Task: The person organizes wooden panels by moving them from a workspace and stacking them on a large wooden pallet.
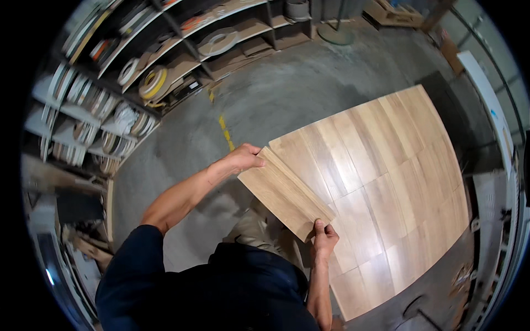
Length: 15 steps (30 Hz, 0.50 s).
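Observation:
A light-brown wood-grain board is held tilted in front of my body, with both hands on it. Its upper left end is gripped by my left hand, fingers closed around the edge. At the lower right corner, my right hand pinches the board, thumb on top and fingers mostly hidden underneath. A narrow ledge or second layer runs along the board's far side; I cannot tell which. Just right of it lies a broad surface of similar wood-grain boards in rows, partly overlapped by the held board in this view.
Shelves with rolls of edging tape line the far left. Yellow floor tape marks the grey concrete floor. A long white panel leans at the right, and a cardboard box sits at the back.

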{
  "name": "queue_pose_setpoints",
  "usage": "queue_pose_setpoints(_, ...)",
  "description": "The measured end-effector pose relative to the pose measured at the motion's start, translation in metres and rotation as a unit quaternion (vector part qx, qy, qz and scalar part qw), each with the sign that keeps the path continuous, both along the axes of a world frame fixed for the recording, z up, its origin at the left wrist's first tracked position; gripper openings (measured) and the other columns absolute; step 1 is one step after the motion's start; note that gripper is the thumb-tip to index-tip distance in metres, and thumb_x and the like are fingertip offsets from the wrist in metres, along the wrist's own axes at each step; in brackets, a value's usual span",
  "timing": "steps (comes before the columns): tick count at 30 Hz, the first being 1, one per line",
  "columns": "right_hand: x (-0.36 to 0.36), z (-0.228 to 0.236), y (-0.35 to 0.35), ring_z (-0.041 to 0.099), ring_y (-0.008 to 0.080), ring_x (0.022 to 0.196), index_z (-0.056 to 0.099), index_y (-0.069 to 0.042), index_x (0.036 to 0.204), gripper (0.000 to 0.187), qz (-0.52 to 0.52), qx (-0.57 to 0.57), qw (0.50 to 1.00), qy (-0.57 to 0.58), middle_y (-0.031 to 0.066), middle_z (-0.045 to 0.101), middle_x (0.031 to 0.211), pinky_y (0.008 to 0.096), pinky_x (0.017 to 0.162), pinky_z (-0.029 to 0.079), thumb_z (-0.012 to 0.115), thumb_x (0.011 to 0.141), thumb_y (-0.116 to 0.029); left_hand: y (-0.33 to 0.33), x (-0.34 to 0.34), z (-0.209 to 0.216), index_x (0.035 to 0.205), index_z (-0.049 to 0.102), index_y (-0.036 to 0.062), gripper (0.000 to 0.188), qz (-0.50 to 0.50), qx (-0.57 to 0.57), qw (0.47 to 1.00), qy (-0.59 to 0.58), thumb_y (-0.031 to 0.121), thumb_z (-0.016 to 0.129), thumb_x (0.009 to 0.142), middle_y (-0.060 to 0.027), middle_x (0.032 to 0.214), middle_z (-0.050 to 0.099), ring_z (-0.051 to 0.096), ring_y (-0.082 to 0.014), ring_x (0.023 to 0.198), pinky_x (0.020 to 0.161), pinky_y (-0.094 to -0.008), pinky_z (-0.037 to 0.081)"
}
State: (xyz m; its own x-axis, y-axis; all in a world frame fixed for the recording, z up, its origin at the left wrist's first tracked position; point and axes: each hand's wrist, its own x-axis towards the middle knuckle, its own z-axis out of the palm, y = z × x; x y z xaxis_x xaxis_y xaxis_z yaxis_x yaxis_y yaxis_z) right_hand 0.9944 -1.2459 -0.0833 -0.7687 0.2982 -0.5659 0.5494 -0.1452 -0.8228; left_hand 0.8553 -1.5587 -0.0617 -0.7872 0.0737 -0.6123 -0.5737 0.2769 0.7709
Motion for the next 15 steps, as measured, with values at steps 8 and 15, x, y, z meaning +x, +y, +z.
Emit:
queue_pose_setpoints(8, -0.022, -0.014, -0.033, 0.047, 0.0066, 0.059, 0.064, 0.002, 0.083, 0.014, -0.177, 0.016, 0.983, -0.043, 0.0005, 0.059, 0.068, 0.0225, 0.054, 0.038, 0.067, 0.084, -0.011, 0.026, -0.11, -0.02, 0.109, 0.063, -0.0031, 0.029, -0.152, 0.007, 0.984, -0.089, 0.005, 0.064, 0.081, -0.0066, 0.094, 0.067, 0.06, -0.0104, 0.082, 0.074, -0.0263, 0.049)
queue_pose_setpoints(15, -0.032, -0.019, -0.048, 0.043, 0.0042, 0.057, 0.066, 0.002, 0.091, 0.014, -0.24, 0.003, 0.968, -0.066, -0.0029, 0.056, 0.066, 0.0207, 0.052, 0.035, 0.067, 0.084, -0.011, 0.039, -0.143, -0.021, 0.113, 0.061, -0.0031, 0.032, -0.204, 0.015, 0.971, -0.126, 0.004, 0.063, 0.082, -0.0075, 0.1, 0.065, 0.059, -0.0102, 0.087, 0.078, -0.0264, 0.048)
